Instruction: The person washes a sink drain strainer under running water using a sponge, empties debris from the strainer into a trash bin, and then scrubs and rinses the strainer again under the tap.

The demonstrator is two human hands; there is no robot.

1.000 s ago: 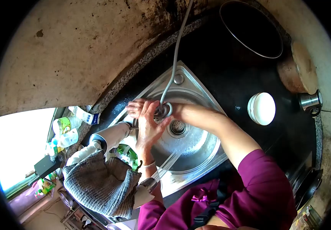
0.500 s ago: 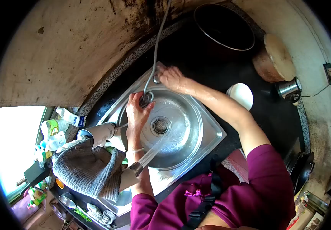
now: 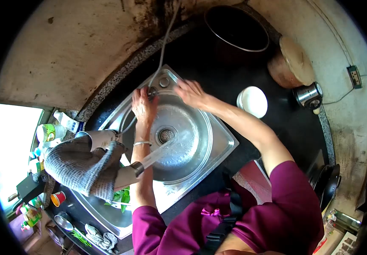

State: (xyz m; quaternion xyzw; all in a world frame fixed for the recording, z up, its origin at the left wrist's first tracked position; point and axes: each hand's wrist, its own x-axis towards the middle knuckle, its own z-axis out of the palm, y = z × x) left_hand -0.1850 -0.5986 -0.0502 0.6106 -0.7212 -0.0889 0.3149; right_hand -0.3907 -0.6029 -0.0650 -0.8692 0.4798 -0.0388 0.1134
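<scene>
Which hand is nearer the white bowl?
Right. The right hand is by the sink rim, left of the white bowl; the left hand is farther left, near the grey hose.

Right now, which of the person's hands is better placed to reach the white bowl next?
Probably the right hand: it is nearer the white bowl and looks empty. The left hand is farther off, by the lower end of the gray hose.
</scene>
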